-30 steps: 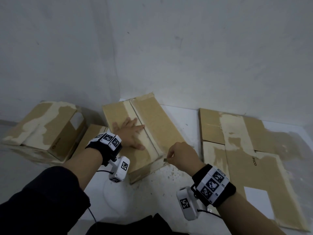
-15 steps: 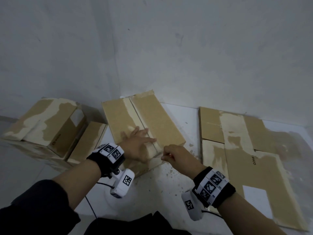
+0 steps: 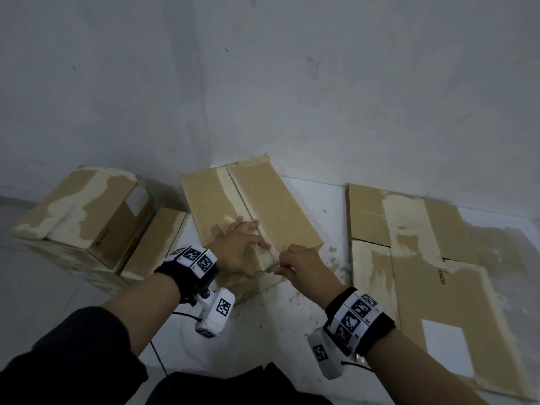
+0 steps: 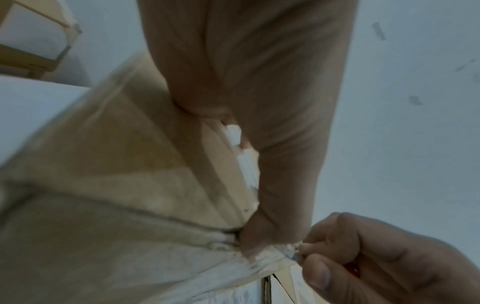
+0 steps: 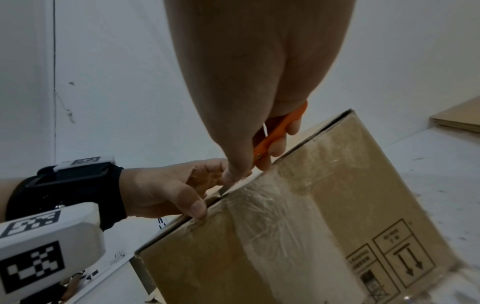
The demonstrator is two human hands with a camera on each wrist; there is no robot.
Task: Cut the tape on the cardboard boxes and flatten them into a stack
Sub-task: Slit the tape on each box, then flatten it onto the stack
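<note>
A taped cardboard box lies on the white floor in front of me, its taped seam running away from me. My left hand presses flat on the box top near the front edge, the thumb over the front corner. My right hand grips an orange utility knife. Its blade tip meets the tape at the box's near top edge, right beside the left thumb. In the left wrist view the right hand pinches the blade close to the left hand.
Two more taped boxes stand at the left by the wall. A flattened box lies on the floor to the right. The wall corner stands just behind the boxes. Tape scraps speckle the floor near the box.
The left hand slid back along the box top toward the near edge. The right hand moved in with the knife until the blade reached the tape at that edge.
</note>
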